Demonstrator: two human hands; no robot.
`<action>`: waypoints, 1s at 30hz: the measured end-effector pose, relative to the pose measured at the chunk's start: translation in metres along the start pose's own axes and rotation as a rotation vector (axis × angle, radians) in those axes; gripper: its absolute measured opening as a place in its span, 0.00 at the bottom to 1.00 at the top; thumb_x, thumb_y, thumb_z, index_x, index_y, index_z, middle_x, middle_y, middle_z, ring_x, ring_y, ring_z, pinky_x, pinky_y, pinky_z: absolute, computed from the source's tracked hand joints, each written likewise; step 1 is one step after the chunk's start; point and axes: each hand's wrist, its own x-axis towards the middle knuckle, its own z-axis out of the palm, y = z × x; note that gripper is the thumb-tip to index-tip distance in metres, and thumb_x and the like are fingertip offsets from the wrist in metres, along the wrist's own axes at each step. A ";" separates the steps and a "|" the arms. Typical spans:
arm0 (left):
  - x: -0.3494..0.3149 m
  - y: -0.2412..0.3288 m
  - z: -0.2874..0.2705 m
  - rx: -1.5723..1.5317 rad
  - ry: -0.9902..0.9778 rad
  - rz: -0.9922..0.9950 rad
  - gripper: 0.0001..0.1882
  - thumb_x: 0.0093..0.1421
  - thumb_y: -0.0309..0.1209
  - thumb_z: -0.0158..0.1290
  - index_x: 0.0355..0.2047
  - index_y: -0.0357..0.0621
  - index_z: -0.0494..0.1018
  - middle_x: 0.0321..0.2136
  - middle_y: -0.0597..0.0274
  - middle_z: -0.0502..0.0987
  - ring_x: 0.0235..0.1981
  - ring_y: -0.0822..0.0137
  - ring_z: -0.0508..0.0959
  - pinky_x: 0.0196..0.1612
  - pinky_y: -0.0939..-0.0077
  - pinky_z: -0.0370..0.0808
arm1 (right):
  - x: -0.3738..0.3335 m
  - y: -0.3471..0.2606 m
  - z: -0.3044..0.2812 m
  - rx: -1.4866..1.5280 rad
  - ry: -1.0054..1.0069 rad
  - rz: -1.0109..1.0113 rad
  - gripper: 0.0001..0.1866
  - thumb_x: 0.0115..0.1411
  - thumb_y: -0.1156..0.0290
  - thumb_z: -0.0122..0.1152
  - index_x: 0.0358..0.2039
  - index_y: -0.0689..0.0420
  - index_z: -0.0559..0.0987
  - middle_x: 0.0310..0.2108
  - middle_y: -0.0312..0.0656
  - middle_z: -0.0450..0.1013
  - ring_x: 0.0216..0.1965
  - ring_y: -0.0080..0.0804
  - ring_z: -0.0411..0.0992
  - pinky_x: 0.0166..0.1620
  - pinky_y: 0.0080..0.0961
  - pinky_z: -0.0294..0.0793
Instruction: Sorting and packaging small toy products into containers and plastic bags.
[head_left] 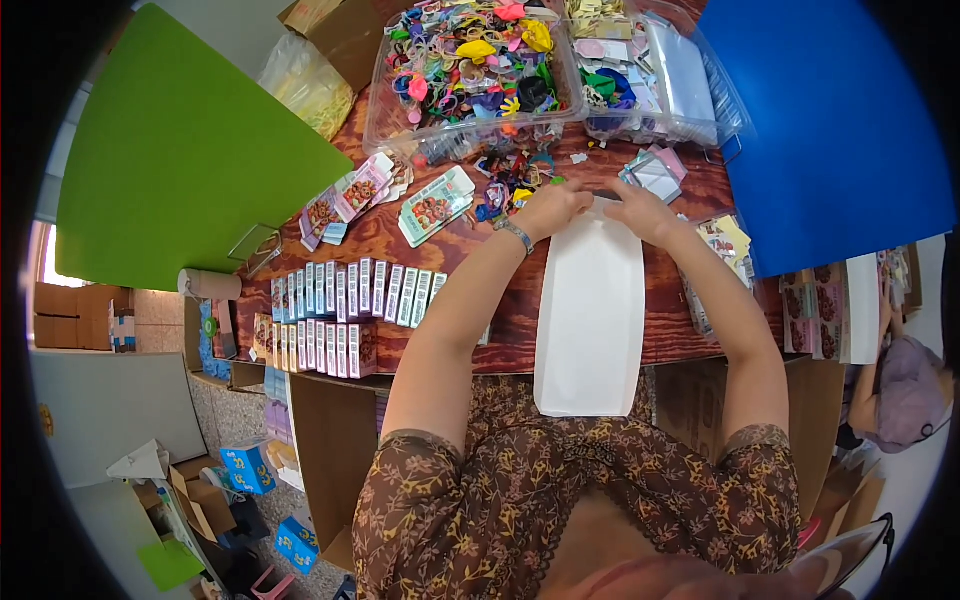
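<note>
A long white sheet [592, 310] lies from the middle of the table over its near edge, its lower end hanging in front of my body. At the sheet's far end my left hand [553, 212], with a bracelet at the wrist, has its fingers closed on the left corner. My right hand [642, 212] grips the right corner. Between the hands shows a small dark patch that I cannot make out. Just beyond my left hand lies a loose pile of small colourful trinkets [515, 185]. Beyond my right hand rests a stack of flat cards [653, 176].
Rows of small upright boxes [335, 290] line the table's near left. Flat printed cartons [437, 206] lie behind them. A clear tub of trinkets [470, 80] and another clear bin [650, 75] stand at the back. Green [190, 160] and blue [830, 130] panels flank the table.
</note>
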 end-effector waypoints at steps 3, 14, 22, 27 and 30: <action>-0.005 0.008 0.001 0.181 -0.012 -0.007 0.06 0.58 0.27 0.51 0.37 0.49 0.73 0.37 0.52 0.76 0.34 0.48 0.80 0.35 0.54 0.79 | -0.008 -0.009 -0.007 -0.220 -0.094 -0.113 0.10 0.61 0.71 0.53 0.44 0.51 0.76 0.45 0.45 0.71 0.46 0.49 0.73 0.49 0.41 0.74; -0.004 0.018 0.005 0.316 0.046 -0.057 0.10 0.56 0.25 0.51 0.40 0.46 0.70 0.35 0.55 0.75 0.33 0.47 0.80 0.32 0.56 0.79 | -0.014 -0.016 0.011 -0.249 0.115 0.021 0.10 0.59 0.73 0.53 0.42 0.52 0.73 0.39 0.43 0.69 0.45 0.45 0.74 0.46 0.38 0.76; -0.001 0.019 0.006 0.172 0.182 -0.083 0.11 0.53 0.23 0.56 0.36 0.47 0.72 0.34 0.56 0.75 0.38 0.50 0.78 0.37 0.57 0.77 | -0.014 -0.014 0.018 -0.171 0.292 -0.033 0.10 0.57 0.73 0.54 0.40 0.49 0.75 0.36 0.40 0.68 0.42 0.42 0.73 0.42 0.39 0.76; -0.002 0.008 0.008 0.079 0.168 -0.141 0.11 0.51 0.24 0.60 0.34 0.47 0.72 0.35 0.57 0.76 0.39 0.50 0.79 0.38 0.56 0.76 | -0.011 -0.016 0.022 -0.083 0.365 -0.005 0.11 0.55 0.76 0.57 0.38 0.47 0.76 0.36 0.40 0.68 0.42 0.44 0.72 0.43 0.38 0.74; -0.001 0.008 0.010 0.048 0.187 -0.163 0.10 0.51 0.25 0.60 0.33 0.45 0.72 0.35 0.56 0.77 0.40 0.50 0.79 0.40 0.56 0.76 | -0.011 -0.011 0.025 -0.040 0.415 -0.097 0.16 0.53 0.82 0.57 0.40 0.48 0.78 0.35 0.41 0.67 0.41 0.44 0.70 0.43 0.36 0.72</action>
